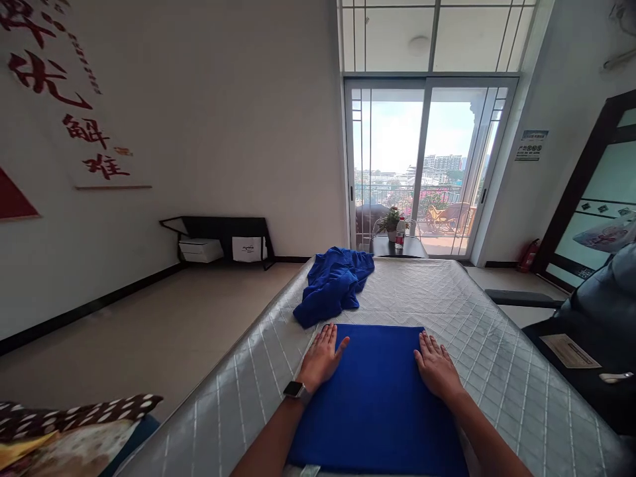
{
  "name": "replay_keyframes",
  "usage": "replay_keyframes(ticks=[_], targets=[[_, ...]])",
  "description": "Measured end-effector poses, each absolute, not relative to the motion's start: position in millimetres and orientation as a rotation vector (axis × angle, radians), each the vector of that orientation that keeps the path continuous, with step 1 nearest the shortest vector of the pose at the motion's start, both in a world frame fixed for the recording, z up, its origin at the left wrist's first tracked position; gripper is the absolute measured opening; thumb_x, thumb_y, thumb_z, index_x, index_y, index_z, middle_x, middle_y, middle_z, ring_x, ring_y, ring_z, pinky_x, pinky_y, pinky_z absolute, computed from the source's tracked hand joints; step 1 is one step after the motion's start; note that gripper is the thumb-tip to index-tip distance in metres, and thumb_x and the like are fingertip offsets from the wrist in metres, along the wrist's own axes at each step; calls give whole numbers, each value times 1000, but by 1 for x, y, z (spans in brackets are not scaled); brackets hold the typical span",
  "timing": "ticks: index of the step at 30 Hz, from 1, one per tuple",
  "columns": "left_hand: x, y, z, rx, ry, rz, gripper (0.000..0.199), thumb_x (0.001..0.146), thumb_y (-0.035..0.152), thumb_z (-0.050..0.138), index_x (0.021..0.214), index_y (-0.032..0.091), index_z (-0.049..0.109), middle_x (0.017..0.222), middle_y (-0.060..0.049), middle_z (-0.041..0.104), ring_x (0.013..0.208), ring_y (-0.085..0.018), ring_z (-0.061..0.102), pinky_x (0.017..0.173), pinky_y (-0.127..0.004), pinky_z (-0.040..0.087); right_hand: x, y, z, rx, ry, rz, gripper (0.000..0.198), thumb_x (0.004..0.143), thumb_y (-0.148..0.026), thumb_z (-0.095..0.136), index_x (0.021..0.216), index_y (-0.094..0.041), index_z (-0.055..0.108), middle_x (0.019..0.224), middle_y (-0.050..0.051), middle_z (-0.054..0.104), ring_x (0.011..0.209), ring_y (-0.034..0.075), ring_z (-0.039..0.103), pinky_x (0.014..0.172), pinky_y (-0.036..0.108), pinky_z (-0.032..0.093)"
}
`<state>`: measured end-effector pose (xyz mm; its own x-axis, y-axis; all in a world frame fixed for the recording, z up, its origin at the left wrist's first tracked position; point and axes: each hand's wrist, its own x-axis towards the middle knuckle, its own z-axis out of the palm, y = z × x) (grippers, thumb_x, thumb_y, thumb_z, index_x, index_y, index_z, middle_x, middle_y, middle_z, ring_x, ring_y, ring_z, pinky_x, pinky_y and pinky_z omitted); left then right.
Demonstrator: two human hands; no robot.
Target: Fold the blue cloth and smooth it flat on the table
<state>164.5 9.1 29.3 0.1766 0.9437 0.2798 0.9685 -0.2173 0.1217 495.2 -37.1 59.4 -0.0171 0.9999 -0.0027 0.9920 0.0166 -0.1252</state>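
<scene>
A flat, smooth blue cloth (380, 404) is filling the btm ctr of the frame, lying on a silver-grey quilted mattress (243, 397). Two bare hands are resting on it, one per side, w/ forearms coming up from the btm edge. The left hand (322, 361) is lying palm down along the cloth's upper-left edge; its four fingers are stretching forward, pressed together, and its thumb is angling away over the cloth. The right hand (438, 368) is lying flat at the upper-right edge; its fingers are pointing up the frame w/ slim gaps b/w them, thumb tipping inward. Neither hand is pinching anything. The left wrist is wearing a smartwatch (294, 389) (dark, squarish face).

Just beyond the left fingertips, ctr of frame, a crumpled blue cloth (335, 285) is lying in a heap. Upper right of ctr, a glass sliding door (387, 139) is letting in daylight; a bottle (400, 233) and potted plant (391, 222) are standing on a small dark table (412, 248) before it. Far right, a dark chair (596, 305) is sitting beside the mattress.
</scene>
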Motion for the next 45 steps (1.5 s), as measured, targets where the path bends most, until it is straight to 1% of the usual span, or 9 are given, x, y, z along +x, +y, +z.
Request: replay_keyframes(ticks=[3, 9, 14, 18, 21, 25, 31, 35, 45], targets=[[166, 8, 31, -2302, -1940, -473, 78, 99, 62, 14, 150, 7, 34, 155, -17, 35, 145, -26, 30, 118, -44, 26, 494, -38, 57, -2160, -2169, 141, 66, 99, -43, 12, 156, -11, 12, 163, 3, 8, 150, 20, 7, 120, 41, 4], [181, 1, 51, -2137, -2065, -483, 78, 99, 61, 17, 147, 4, 40, 151, -21, 41, 144, -31, 31, 117, -46, 26, 493, -38, 56, -2173, -2154, 141, 65, 98, -42, 14, 156, -11, 12, 163, 5, 10, 149, 20, 9, 120, 42, 5], [254, -26, 64, -2453, -1823, -504, 76, 99, 61, 17, 149, 6, 38, 153, -17, 40, 145, -28, 30, 118, -44, 28, 493, -39, 57, -2158, -2153, 150, 65, 98, -41, 14, 156, -10, 13, 162, 5, 11, 149, 21, 9, 120, 42, 5], [328, -51, 60, -2748, -1516, -549, 72, 100, 58, 16, 153, 11, 30, 158, -12, 31, 147, -24, 23, 121, -42, 23, 495, -39, 57, -2142, -2188, 138, 65, 98, -39, 18, 155, -9, 13, 163, 7, 11, 150, 22, 6, 120, 43, 5], [351, -58, 56, -2816, -1476, -550, 72, 100, 59, 16, 153, 12, 29, 158, -11, 30, 148, -24, 19, 122, -44, 20, 496, -40, 58, -2145, -2212, 120, 64, 99, -38, 18, 155, -9, 13, 163, 6, 10, 150, 21, 6, 120, 42, 5], [326, -53, 58, -2784, -1576, -491, 74, 99, 60, 14, 154, 12, 27, 159, -11, 27, 149, -24, 18, 122, -44, 20, 495, -40, 60, -2151, -2188, 150, 64, 99, -39, 18, 156, -10, 13, 162, 6, 12, 150, 21, 7, 120, 42, 5], [227, -43, 62, -2594, -1894, -334, 82, 97, 67, 13, 154, 9, 26, 160, -12, 21, 149, -24, 17, 122, -43, 17, 494, -40, 60, -2147, -2137, 189, 65, 98, -42, 13, 156, -11, 13, 162, 5, 12, 149, 20, 8, 120, 41, 4], [177, -40, 55, -2480, -1975, -320, 83, 97, 66, 13, 153, 7, 25, 160, -14, 21, 148, -25, 17, 121, -44, 17, 494, -39, 58, -2155, -2141, 176, 65, 98, -41, 13, 156, -11, 13, 163, 4, 11, 150, 20, 8, 120, 42, 3], [168, -40, 49, -2414, -1987, -428, 84, 97, 67, 13, 151, 6, 32, 158, -15, 29, 147, -27, 22, 120, -44, 22, 490, -42, 62, -2186, -2153, 130, 64, 99, -40, 13, 155, -10, 14, 163, 5, 11, 149, 20, 9, 120, 42, 6]])
